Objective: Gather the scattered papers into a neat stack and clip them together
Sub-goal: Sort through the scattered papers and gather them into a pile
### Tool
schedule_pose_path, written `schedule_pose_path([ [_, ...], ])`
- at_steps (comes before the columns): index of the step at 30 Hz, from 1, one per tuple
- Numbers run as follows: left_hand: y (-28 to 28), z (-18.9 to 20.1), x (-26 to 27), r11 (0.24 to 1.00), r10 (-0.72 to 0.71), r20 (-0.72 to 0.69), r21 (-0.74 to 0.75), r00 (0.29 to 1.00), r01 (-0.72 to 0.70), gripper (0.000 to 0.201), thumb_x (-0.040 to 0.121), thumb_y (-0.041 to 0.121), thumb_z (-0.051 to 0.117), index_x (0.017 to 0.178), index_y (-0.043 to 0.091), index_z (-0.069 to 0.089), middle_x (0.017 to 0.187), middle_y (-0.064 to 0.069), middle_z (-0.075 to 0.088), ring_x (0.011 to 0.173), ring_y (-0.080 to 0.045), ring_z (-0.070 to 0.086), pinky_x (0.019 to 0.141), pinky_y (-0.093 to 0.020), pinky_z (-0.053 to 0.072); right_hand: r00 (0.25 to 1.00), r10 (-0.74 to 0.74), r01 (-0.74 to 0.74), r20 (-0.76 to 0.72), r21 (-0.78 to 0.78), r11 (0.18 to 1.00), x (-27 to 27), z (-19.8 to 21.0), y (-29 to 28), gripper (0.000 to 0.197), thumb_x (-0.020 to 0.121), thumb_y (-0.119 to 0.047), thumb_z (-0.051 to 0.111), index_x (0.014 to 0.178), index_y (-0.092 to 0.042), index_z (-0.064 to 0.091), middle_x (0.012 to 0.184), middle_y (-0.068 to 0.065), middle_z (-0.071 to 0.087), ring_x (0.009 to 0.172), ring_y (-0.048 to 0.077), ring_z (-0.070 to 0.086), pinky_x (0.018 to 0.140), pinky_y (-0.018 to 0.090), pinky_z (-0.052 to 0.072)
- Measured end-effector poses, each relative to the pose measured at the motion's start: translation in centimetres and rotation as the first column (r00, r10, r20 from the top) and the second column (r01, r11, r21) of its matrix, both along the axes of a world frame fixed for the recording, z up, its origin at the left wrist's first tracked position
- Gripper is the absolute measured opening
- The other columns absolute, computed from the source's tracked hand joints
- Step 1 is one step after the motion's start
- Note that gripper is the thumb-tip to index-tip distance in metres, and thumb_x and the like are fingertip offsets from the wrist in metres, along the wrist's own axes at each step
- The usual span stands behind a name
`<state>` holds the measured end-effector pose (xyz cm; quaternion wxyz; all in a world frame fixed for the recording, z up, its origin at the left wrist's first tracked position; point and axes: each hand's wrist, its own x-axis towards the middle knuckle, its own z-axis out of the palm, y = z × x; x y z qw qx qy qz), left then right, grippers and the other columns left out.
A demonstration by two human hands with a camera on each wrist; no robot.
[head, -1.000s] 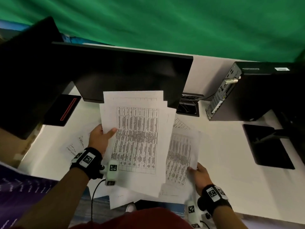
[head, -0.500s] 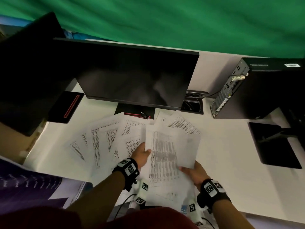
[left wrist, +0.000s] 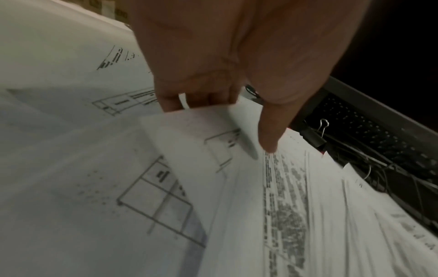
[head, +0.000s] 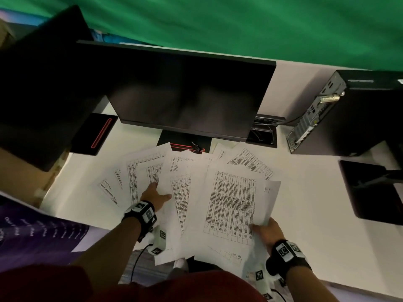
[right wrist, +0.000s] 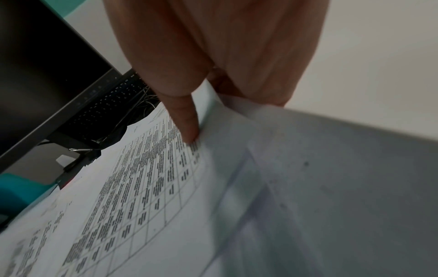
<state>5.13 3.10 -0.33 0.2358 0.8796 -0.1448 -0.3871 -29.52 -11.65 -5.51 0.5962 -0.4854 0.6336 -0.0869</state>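
Several white printed papers [head: 139,173] lie fanned out on the white desk [head: 305,192] in front of the monitor. My left hand [head: 156,194] is at the middle of the fan and pinches the edge of one sheet [left wrist: 189,142], thumb on top and fingers curled beneath. My right hand [head: 263,229] pinches the lower right corner of the top sheet [head: 231,205], which carries a dense table; its thumb presses on the print [right wrist: 189,131]. A black binder clip [head: 197,147] sits on the monitor base behind the papers, also visible as the clip [left wrist: 316,135].
A dark monitor [head: 187,92] stands just behind the papers on a black base [head: 174,140]. Right of it are a cable opening [head: 263,131], a PC tower [head: 349,114] and a black stand plate [head: 375,192]. A black box with a red line [head: 93,134] sits at left.
The sheets my left hand held up a second ago have come down onto the desk. My left hand has moved left into the fan; my right hand stays on the lower right corner.
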Motion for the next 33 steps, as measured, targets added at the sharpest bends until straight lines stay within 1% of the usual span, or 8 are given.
schedule_pose_path([
  [4, -0.2, 1.4, -0.4, 0.999, -0.034, 0.080, 0.000, 0.996, 0.034, 0.060, 0.094, 0.027, 0.059, 0.146, 0.008, 0.036, 0.149, -0.014, 0.041, 0.133, -0.032, 0.044, 0.111, -0.039, 0.036, 0.998, 0.030, -0.031, -0.062, -0.007, 1.000, -0.3, -1.3, -0.4, 0.039, 0.075, -0.008, 0.078, 0.111, -0.010, 0.063, 0.110, 0.016, 0.072, 0.098, 0.037, 0.068, 0.094, 0.056, 0.052],
  [8, 0.5, 4.4, 0.5, 0.996, -0.085, 0.349, 0.017, 0.933, 0.085, 0.047, 0.099, 0.020, 0.047, 0.144, 0.009, 0.042, 0.146, -0.018, 0.046, 0.135, -0.036, 0.042, 0.111, -0.041, 0.035, 0.996, 0.054, -0.055, -0.075, -0.016, 0.998, -0.6, -1.9, -0.5, 0.039, 0.077, -0.010, 0.076, 0.114, -0.012, 0.063, 0.113, 0.015, 0.071, 0.102, 0.036, 0.067, 0.096, 0.056, 0.051],
  [17, 2.7, 13.3, 3.8, 0.961, 0.179, 0.734, -0.273, 0.655, 0.043, 0.021, 0.097, 0.008, 0.041, 0.106, 0.002, 0.058, 0.094, -0.029, 0.064, 0.087, -0.045, 0.061, 0.074, -0.045, 0.047, 0.995, 0.072, -0.072, -0.074, 0.003, 0.997, -0.9, -2.6, -0.7, 0.035, 0.074, -0.012, 0.076, 0.106, -0.020, 0.065, 0.112, 0.014, 0.073, 0.102, 0.036, 0.067, 0.097, 0.056, 0.051],
  [19, 3.3, 14.8, 5.0, 0.904, 0.297, 0.686, -0.426, 0.664, 0.036, 0.016, 0.097, 0.010, 0.045, 0.099, 0.000, 0.057, 0.092, -0.030, 0.062, 0.086, -0.043, 0.060, 0.074, -0.040, 0.044, 0.996, 0.061, -0.060, -0.058, 0.011, 0.998, -0.6, -1.4, -0.4, 0.032, 0.076, -0.010, 0.073, 0.105, -0.020, 0.064, 0.110, 0.014, 0.073, 0.100, 0.036, 0.067, 0.097, 0.057, 0.050],
  [23, 3.1, 14.4, 5.6, 0.750, 0.375, 0.332, -0.658, 0.865, -0.073, 0.018, 0.090, 0.032, 0.062, 0.089, 0.015, 0.068, 0.089, -0.007, 0.071, 0.086, -0.027, 0.066, 0.079, -0.038, 0.053, 1.000, -0.021, 0.021, 0.011, 0.048, 0.999, -0.3, 0.4, 0.2, 0.026, 0.085, 0.004, 0.062, 0.109, -0.006, 0.064, 0.098, 0.015, 0.072, 0.095, 0.039, 0.067, 0.095, 0.057, 0.051],
  [26, 1.8, 10.9, 3.2, 0.799, 0.299, 0.184, -0.584, 0.936, -0.141, 0.020, 0.085, 0.036, 0.070, 0.080, 0.017, 0.071, 0.083, 0.000, 0.073, 0.077, -0.023, 0.068, 0.072, -0.036, 0.056, 0.993, -0.089, 0.083, 0.079, 0.079, 0.993, -0.3, 0.8, 0.2, 0.034, 0.080, -0.013, 0.067, 0.112, -0.002, 0.066, 0.099, 0.017, 0.074, 0.096, 0.040, 0.068, 0.096, 0.060, 0.051],
  [29, 0.2, 6.8, -0.3, 0.887, 0.190, 0.112, -0.446, 0.975, -0.122, 0.028, 0.082, 0.042, 0.071, 0.090, 0.016, 0.075, 0.088, -0.003, 0.075, 0.081, -0.024, 0.070, 0.076, -0.034, 0.057, 0.969, -0.157, 0.135, 0.190, 0.123, 0.983, 0.1, 1.9, 0.5, 0.052, 0.086, -0.049, 0.068, 0.127, -0.017, 0.060, 0.121, 0.000, 0.066, 0.114, 0.026, 0.060, 0.110, 0.046, 0.040],
  [33, -1.5, 2.7, -4.8, 0.952, -0.036, 0.048, -0.302, 0.998, 0.049, 0.033, 0.085, 0.043, 0.068, 0.091, 0.011, 0.072, 0.084, -0.002, 0.071, 0.078, -0.022, 0.067, 0.069, -0.025, 0.052, 0.957, -0.049, 0.025, 0.286, 0.087, 0.996, 0.1, 3.8, 1.0, 0.048, 0.079, -0.051, 0.076, 0.116, -0.026, 0.059, 0.113, -0.005, 0.069, 0.109, 0.023, 0.064, 0.102, 0.042, 0.046],
])
